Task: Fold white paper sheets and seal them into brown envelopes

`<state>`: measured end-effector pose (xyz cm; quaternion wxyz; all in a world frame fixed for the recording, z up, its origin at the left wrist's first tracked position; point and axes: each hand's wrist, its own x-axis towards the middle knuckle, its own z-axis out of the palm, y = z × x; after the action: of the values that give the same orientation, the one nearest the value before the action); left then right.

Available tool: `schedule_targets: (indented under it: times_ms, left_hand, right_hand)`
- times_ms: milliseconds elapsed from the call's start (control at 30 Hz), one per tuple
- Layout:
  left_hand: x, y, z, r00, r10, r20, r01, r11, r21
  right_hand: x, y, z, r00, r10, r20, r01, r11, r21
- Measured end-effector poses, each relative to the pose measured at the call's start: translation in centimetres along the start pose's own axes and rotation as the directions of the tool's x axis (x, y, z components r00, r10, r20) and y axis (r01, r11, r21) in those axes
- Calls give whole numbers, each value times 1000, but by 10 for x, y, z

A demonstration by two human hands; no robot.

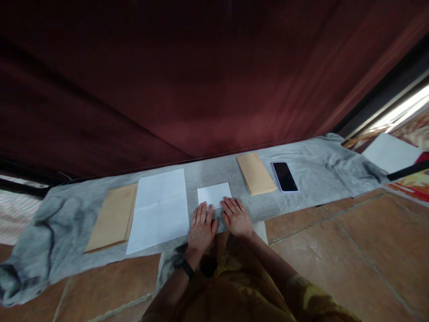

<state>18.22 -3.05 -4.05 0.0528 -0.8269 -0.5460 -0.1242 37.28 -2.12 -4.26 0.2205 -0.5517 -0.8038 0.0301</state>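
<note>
My left hand (202,226) and my right hand (236,216) lie flat, palms down, fingers stretched out, side by side on a grey cloth (301,174) spread on the floor. Their fingertips touch the near edge of a small folded white paper (213,194). Neither hand holds anything. A black band sits on my left wrist. To the left lies a large white sheet (159,208) with fold creases, overlapping a brown envelope (113,216).
A stack of brown envelopes (255,173) and a black phone (284,176) lie on the cloth to the right. A dark red curtain (201,80) hangs behind. Brown floor tiles (351,241) surround the cloth. More white paper (390,153) lies at far right.
</note>
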Motion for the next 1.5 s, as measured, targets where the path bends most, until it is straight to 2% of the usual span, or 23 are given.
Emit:
schedule_targets:
  times_ms: [400, 567, 733, 900, 1033, 1333, 1500]
  left_hand:
    - [-3, 3, -7, 999, -34, 26, 36, 998, -55]
    - [4, 26, -11, 998, -37, 49, 42, 994, -105]
    - [15, 43, -7, 996, -28, 83, 39, 991, -130]
    - [9, 37, -4, 998, -3, 69, 13, 987, -157]
    - [1, 32, -2, 997, -17, 73, 27, 989, -146]
    - [-6, 10, -11, 998, -4, 56, 12, 989, -146]
    - [-12, 8, -16, 997, -40, 64, 48, 991, -126]
  right_hand:
    - [0, 0, -8, 999, -4, 32, 2, 999, 46]
    - [8, 6, -11, 999, 15, 38, -20, 992, 125]
    - [32, 9, -5, 998, 13, 62, -23, 987, 159]
    - [62, -2, 12, 995, -15, 98, -3, 982, 187]
    - [70, -11, 22, 989, -63, 131, 45, 990, 131]
    - [55, 4, 13, 993, 37, 109, -33, 999, -37]
    - [44, 14, 17, 997, 60, 47, -57, 997, -50]
